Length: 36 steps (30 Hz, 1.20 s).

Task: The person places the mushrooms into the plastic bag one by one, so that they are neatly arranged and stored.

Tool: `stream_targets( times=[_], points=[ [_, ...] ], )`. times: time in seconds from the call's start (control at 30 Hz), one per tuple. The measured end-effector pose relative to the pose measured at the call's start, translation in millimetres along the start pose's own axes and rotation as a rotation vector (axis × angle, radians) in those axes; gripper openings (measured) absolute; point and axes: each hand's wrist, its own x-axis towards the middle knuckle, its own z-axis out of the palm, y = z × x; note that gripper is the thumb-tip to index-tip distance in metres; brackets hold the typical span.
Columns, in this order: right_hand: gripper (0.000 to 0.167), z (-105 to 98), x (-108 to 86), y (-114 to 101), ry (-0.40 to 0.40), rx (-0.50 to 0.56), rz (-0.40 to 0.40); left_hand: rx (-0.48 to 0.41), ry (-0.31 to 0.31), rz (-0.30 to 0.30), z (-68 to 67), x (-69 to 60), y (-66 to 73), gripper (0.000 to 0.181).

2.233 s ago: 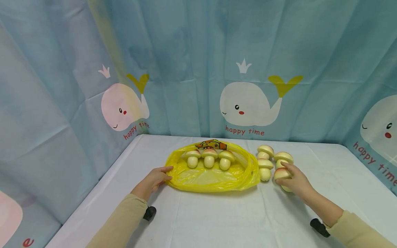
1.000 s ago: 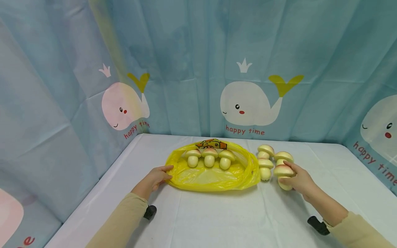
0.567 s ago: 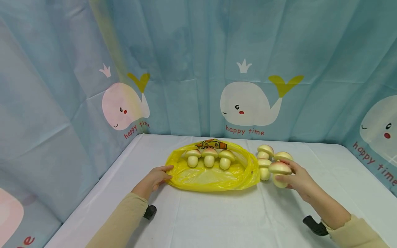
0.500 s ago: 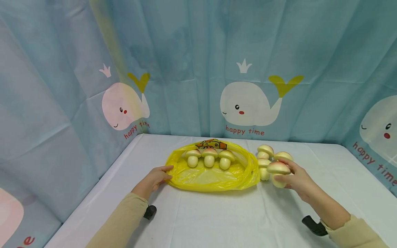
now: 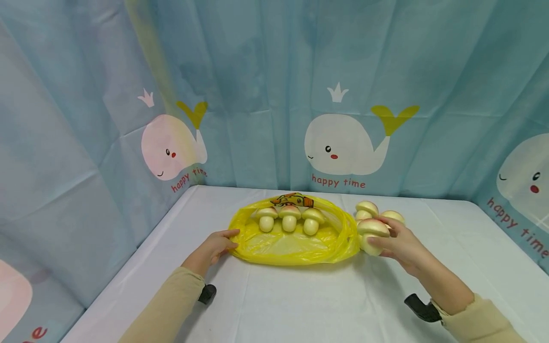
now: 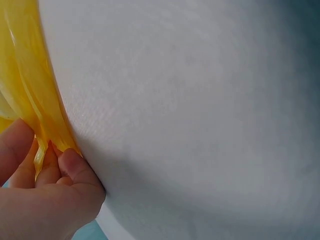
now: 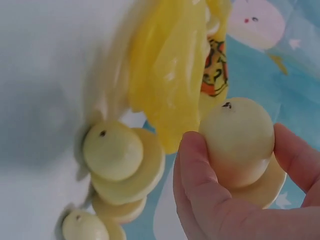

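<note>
L grip (image 5: 216,246) pinches the L end of the yellow bag (image 5: 287,248) at its rim; L wrist view shows a crumpled bit of plastic caught btwn the fingers. Bag lies approx. mid-desk, mouth facing the person, w/ a duck print (image 5: 296,200) on the back edge. Inside: 3 pale mushrooms (image 5: 289,220) in a row, caps up, just beside each other.

R grip (image 5: 405,246) grasps another mushroom, the held one (image 5: 372,227), btwn thumb & fingers. It's upright, cap on top w/ a reddish tint, & looks to be off the desk (image 5: 279,305), right by the bag's R end; can't tell if it touches the bag. R wrist view shows its stem base w/ a small dark mark.

More loose mushrooms on the desk, R of bag: a back one (image 5: 366,207), an outer one (image 5: 393,216) partly behind the R fingers, & a near one (image 7: 114,150), mostly hidden in head view.

Desk has a white cover; blue curtain (image 5: 240,95) behind, w/ whales & "happy time" text.
</note>
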Motion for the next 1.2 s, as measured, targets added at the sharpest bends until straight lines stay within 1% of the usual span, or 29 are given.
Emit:
stream_targets(
  times=[0.1, 0.33, 0.6, 0.8, 0.93, 1.2],
  points=[
    [0.080, 6, 2.1, -3, -0.013, 0.044, -0.007, 0.000, 0.000, 0.001, 0.1, 0.0, -0.5, 0.051],
    [0.078, 23, 6.5, -14, -0.017, 0.136, 0.019, -0.005, 0.000, 0.000, 0.0, -0.3, -1.3, 0.051],
    [0.079, 40, 12.1, -22, -0.030, 0.165, 0.039, 0.001, 0.009, -0.004, 0.9, -0.7, -1.3, 0.050],
    [0.077, 51, 20.1, -25, -0.033, 0.233, 0.067, -0.006, 0.010, -0.001, 0.5, -0.2, -1.7, 0.050],
    [0.073, 59, 24.3, -27, -0.028, 0.255, 0.077, -0.008, 0.006, 0.000, 0.5, -0.6, -1.6, 0.050],
    [0.074, 75, 30.9, -31, -0.030, 0.295, 0.106, -0.017, 0.009, 0.001, 1.0, 0.3, -1.2, 0.051]
  ],
)
